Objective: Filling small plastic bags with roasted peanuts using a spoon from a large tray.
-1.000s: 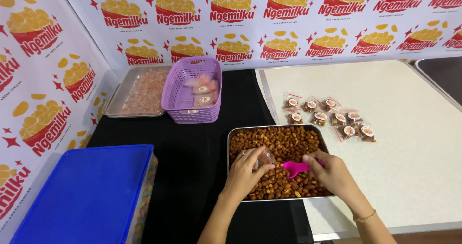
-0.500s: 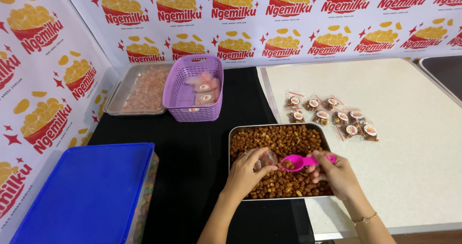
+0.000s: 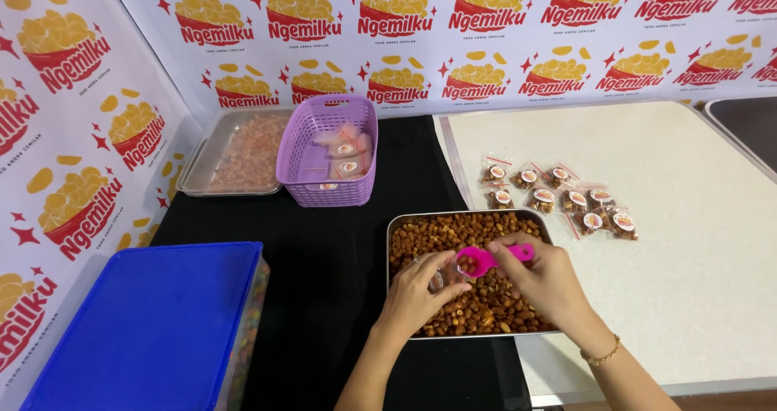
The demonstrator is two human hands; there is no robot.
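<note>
Pink scoop (image 3: 484,259) in my right hand (image 3: 544,277); brown nuts, silver tray (image 3: 396,226); lilac basket (image 3: 327,165); blue lid (image 3: 146,322); black cloth (image 3: 324,265).

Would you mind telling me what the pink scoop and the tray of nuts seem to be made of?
The pink scoop, held in the right hand, looks like moulded plastic: uniform bright colour, slight gloss. The tray appears to be metal, probably steel or aluminium: a thin, grey, dully reflective rim.

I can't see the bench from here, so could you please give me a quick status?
Right hand holds pink scoop. Left hand holds small clear bag over nut tray. Nothing blocking.
</note>
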